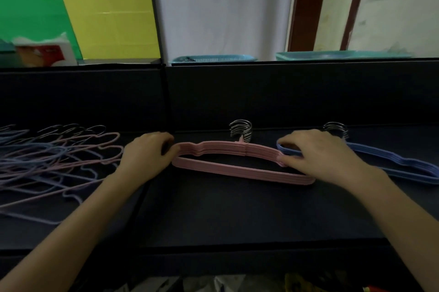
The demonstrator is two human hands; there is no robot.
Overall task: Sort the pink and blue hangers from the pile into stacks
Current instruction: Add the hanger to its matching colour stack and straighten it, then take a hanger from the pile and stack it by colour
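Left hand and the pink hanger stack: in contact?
Touching. The head view shows the left hand with its fingers curled round the left end of the pink hanger stack, with no gap between them.

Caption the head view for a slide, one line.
Left hand and right hand grip the ends of the pink hanger stack; blue hanger stack at right, mixed pile at left.

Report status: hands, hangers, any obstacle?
Left hand and right hand grip ends of pink hanger stack. Blue hanger stack beside it, right. Mixed hanger pile at left, unsorted. No obstacle seen.
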